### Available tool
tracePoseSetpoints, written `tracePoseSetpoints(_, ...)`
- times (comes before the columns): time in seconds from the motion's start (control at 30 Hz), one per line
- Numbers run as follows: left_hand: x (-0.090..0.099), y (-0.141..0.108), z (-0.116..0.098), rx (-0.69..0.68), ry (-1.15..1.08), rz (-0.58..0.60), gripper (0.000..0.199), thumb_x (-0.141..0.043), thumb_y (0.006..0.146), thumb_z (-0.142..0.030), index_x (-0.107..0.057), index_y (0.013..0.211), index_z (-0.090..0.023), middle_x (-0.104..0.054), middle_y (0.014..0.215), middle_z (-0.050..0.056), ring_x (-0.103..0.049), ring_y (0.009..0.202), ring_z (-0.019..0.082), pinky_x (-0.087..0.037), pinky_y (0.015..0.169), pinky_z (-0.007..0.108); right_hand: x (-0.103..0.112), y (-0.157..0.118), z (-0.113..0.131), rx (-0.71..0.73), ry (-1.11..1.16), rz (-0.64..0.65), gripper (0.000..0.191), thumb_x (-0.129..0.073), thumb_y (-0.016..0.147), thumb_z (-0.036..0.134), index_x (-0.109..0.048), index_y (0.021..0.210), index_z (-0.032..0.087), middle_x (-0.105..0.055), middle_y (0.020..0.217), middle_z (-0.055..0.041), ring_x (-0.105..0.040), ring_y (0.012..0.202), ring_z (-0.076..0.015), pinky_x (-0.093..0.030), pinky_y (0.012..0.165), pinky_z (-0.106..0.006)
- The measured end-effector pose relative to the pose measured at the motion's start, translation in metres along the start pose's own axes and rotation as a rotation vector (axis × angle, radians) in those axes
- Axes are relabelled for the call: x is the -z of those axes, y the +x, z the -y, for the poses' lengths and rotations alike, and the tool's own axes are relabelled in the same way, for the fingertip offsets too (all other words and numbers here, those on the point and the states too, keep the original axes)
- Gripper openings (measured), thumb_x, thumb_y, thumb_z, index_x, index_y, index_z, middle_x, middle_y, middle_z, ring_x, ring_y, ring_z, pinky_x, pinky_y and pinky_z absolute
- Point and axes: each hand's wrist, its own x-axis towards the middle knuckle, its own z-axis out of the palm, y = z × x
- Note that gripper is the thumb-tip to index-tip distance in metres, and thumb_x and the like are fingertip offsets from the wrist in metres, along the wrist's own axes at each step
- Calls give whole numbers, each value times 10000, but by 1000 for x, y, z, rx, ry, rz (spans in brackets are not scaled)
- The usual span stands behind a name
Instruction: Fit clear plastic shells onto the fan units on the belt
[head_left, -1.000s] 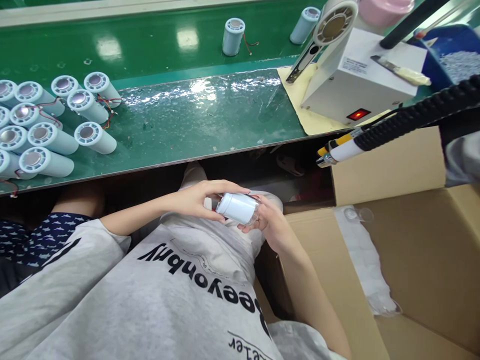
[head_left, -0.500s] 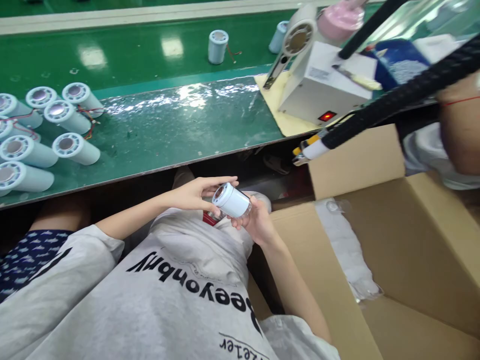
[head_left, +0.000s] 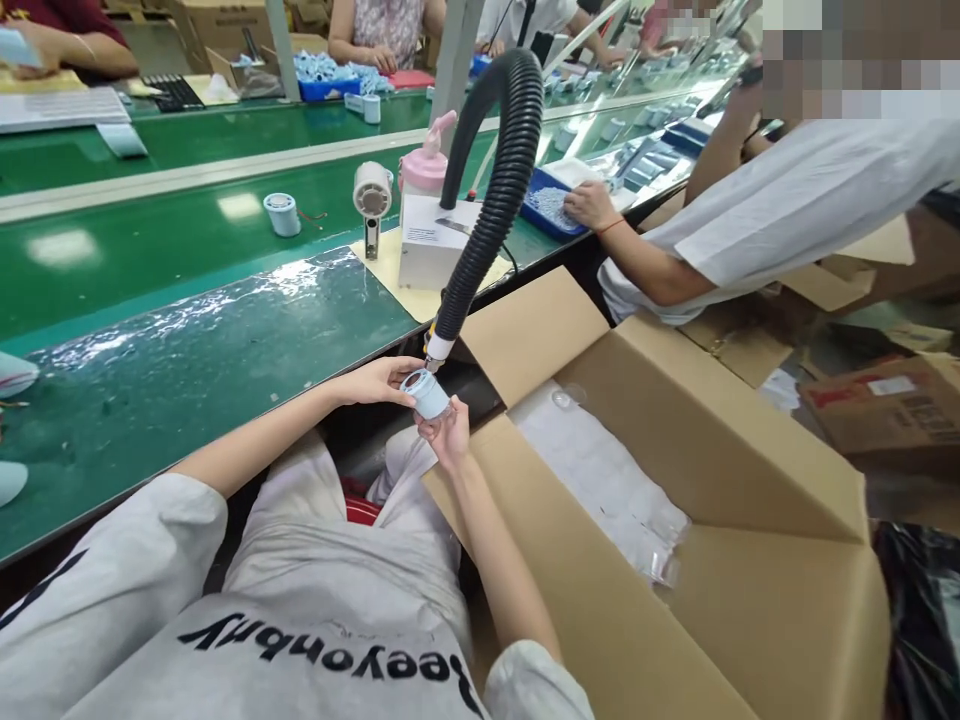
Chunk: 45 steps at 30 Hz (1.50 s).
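A light-blue cylinder (head_left: 427, 396) with a ringed, vented end and a clear plastic piece at its lower end is between my hands, tilted. My right hand (head_left: 448, 432) grips the lower, clear end. The thumb and fingers of my left hand (head_left: 381, 382) are closed about the upper vented end. Right above that end is the white-tipped nozzle (head_left: 439, 348) of a black corrugated hose (head_left: 499, 170). Whether the nozzle touches the cylinder I cannot tell. The hose rises from a white box (head_left: 431, 245) on the bench.
An open cardboard box (head_left: 750, 470) with clear plastic pieces (head_left: 600, 470) stands to my right. Another blue cylinder (head_left: 282, 215) stands on the green belt, near a small handheld fan (head_left: 372, 195). A co-worker's hand (head_left: 592, 205) is at a blue tray (head_left: 551, 205).
The view has swung up and right. My hands have brought the cylinder up under the hose nozzle, which was well apart from it before.
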Motion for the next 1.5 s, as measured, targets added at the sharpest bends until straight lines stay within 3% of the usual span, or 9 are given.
tracePoseSetpoints(0.2, -2, -19, -9, -66, 142, -50, 631, -899, 617, -195, -590, 1167, -168, -614, 1258, 113, -651, 1105, 217, -535, 994, 424, 3, -1, 6, 6, -20, -39, 425, -542, 854, 626, -508, 1007, 231, -618, 582, 37, -484, 383, -110, -181, 348, -169)
tracePoseSetpoints(0.33, -9, -42, -20, -187, 388, -131, 479, -824, 705, -217, -613, 1132, -169, -583, 1159, 83, -624, 1028, 189, -573, 884, 360, 5, -16, 15, -13, -65, -12, 463, -592, 819, 629, -489, 1049, 240, -589, 515, 74, -381, 324, -84, -154, 348, -151)
tracePoseSetpoints(0.53, -19, -64, -34, -419, 809, -72, 311, -731, 866, -323, -761, 1161, -230, -594, 1153, 114, -578, 1078, 218, -526, 1000, 419, -7, -48, 29, -28, -107, 36, 517, -627, 774, 672, -489, 1027, 242, -611, 499, 58, -280, 309, -68, -184, 341, -164)
tracePoseSetpoints(0.8, -39, -88, -49, -551, 765, -43, 144, -670, 927, -240, -811, 898, -243, -544, 1224, 117, -561, 1147, 222, -549, 993, 389, -23, -84, 53, -25, -160, 111, 568, -673, 770, 727, -498, 1014, 245, -625, 513, 62, -311, 329, -69, -251, 341, -164)
tracePoseSetpoints(0.87, -42, -91, -53, -575, 766, -71, 142, -693, 916, -248, -789, 1021, -245, -549, 1220, 118, -566, 1140, 220, -546, 1008, 397, -25, -89, 56, -30, -149, 129, 556, -662, 783, 727, -510, 1009, 242, -611, 506, 67, -309, 327, -69, -250, 338, -166)
tracePoseSetpoints(1.0, -44, -95, -55, -580, 808, -104, 400, -740, 889, -329, -690, 1280, -259, -579, 1190, 123, -574, 1121, 234, -555, 1008, 426, -28, -96, 58, -9, -150, 147, 524, -650, 809, 709, -519, 1002, 239, -600, 504, 68, -283, 326, -65, -240, 333, -171)
tracePoseSetpoints(1.3, -51, -107, -56, -661, 779, -79, 129, -728, 890, -203, -801, 974, -268, -531, 1209, 113, -592, 1101, 208, -611, 850, 305, -33, -107, 60, -23, -164, 164, 520, -665, 792, 699, -518, 1011, 250, -578, 522, 77, -282, 333, -67, -239, 319, -171)
tracePoseSetpoints(1.4, -51, -108, -58, -652, 756, -74, 182, -759, 872, -249, -791, 1047, -288, -556, 1202, 112, -591, 1093, 220, -605, 900, 356, -33, -109, 62, -48, -162, 171, 531, -656, 784, 708, -522, 1012, 248, -552, 525, 85, -265, 330, -61, -230, 314, -173)
tracePoseSetpoints(1.5, -52, -108, -59, -656, 770, -103, 403, -779, 859, -302, -710, 1256, -289, -584, 1169, 112, -595, 1088, 231, -589, 955, 402, -34, -111, 63, -53, -171, 176, 564, -650, 773, 736, -516, 1019, 247, -553, 516, 83, -265, 329, -61, -242, 314, -172)
